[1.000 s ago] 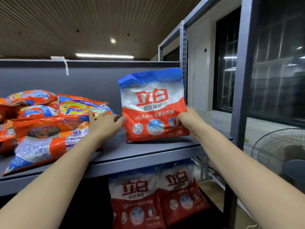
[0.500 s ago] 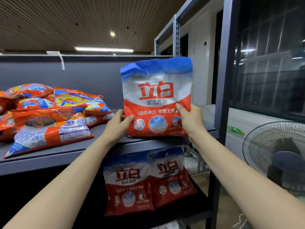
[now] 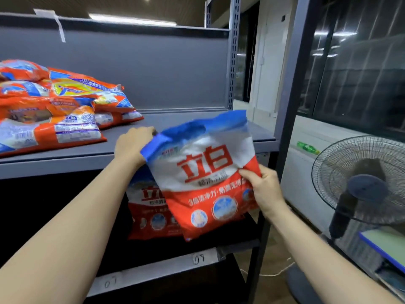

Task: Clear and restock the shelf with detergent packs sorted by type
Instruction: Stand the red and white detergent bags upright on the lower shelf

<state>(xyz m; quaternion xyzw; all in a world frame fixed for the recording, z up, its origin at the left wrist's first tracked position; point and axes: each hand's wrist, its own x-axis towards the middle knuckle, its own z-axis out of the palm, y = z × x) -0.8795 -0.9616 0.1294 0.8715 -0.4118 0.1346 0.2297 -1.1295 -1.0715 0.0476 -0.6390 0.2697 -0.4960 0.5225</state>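
A blue, white and red detergent pack [image 3: 203, 172] hangs tilted in front of the grey shelf's front edge [image 3: 65, 163], off the board. My left hand [image 3: 131, 145] grips its blue top left corner. My right hand [image 3: 263, 189] pinches its right edge, thumb on the front. Behind and below it, another pack of the same type [image 3: 149, 213] stands on the lower shelf. A pile of several orange detergent packs [image 3: 57, 106] lies on the left of the upper shelf.
The right half of the upper shelf board [image 3: 197, 119] is bare. A dark steel post [image 3: 291, 88] frames the shelf's right side. A standing fan [image 3: 363, 185] is at the right, and a green bottle [image 3: 308, 147] lies on the ledge behind it. Labels 07 and 08 mark the lower shelf edge.
The pack has come off the upper shelf, down and towards me, and now tilts. My left hand moved from its lower left to its top corner. The view dropped.
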